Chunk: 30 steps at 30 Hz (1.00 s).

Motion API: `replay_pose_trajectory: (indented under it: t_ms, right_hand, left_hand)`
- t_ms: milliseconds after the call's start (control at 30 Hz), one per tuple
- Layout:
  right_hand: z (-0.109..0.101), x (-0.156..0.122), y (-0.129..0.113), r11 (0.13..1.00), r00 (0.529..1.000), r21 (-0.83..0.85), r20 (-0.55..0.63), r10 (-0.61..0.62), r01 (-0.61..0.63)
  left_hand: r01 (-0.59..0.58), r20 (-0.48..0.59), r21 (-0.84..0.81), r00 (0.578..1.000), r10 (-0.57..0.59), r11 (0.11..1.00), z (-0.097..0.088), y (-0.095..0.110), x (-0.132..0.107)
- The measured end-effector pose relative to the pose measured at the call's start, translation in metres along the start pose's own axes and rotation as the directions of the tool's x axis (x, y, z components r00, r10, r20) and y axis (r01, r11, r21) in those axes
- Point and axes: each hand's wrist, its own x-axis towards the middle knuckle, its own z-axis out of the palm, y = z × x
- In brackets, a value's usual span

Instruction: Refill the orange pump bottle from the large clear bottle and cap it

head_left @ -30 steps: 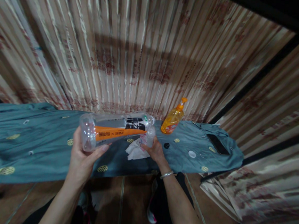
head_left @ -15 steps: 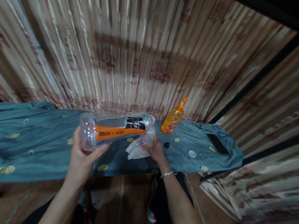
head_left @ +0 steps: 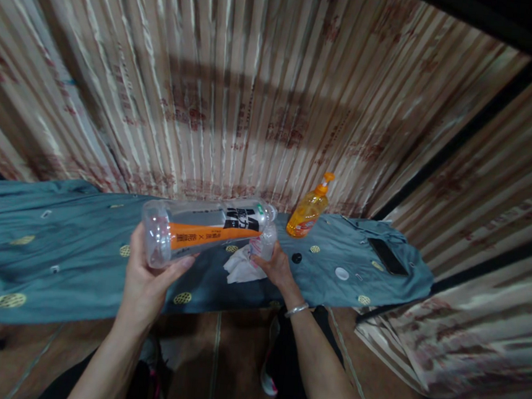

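My left hand (head_left: 150, 279) is wrapped around the base of a large clear plastic bottle (head_left: 202, 228) with an orange, grey and black label. The bottle lies nearly level in the air, its neck pointing right and tipped to the mouth of a smaller clear bottle (head_left: 268, 240). Whether the two mouths touch I cannot tell. Closed around the smaller bottle is my right hand (head_left: 276, 265), a silver bangle on its wrist. A crumpled white tissue (head_left: 244, 267) lies just left of that hand; part of the smaller bottle is hidden behind the fingers.
An orange pump bottle (head_left: 307, 215) stands behind and right of my right hand. On the green patterned cloth (head_left: 78, 270) lie a black cap (head_left: 297, 258), a white round lid (head_left: 342, 274) and a black phone (head_left: 386, 256). A pleated curtain (head_left: 237, 98) hangs behind.
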Motion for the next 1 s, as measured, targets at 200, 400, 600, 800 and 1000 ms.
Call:
replay_pose_trajectory:
  t_ms: [200,400,600,800,1000]
  right_hand:
    - [0.001,0.001,0.002,1.000,1.000,0.018,0.002,-0.012,0.012]
    - [0.003,0.003,0.009,0.997,0.998,0.054,-0.021,-0.056,0.057]
    - [0.005,0.004,0.012,0.996,0.998,0.065,-0.027,-0.056,0.057]
    - [0.005,0.003,0.011,0.996,0.998,0.073,-0.023,-0.056,0.058]
    - [0.004,0.002,0.008,0.997,0.999,0.069,-0.023,-0.045,0.046]
  left_hand:
    - [-0.022,0.016,0.022,1.000,0.022,1.000,-0.001,-0.002,0.000]
    - [-0.031,0.015,0.013,0.999,0.031,0.999,-0.004,-0.003,0.002]
    - [-0.032,0.003,0.033,0.999,0.032,0.999,-0.003,-0.003,0.002]
    - [-0.063,0.027,0.097,0.998,0.060,0.993,-0.005,-0.003,0.002]
    - [-0.041,0.014,0.086,0.999,0.039,0.995,-0.006,-0.002,0.001]
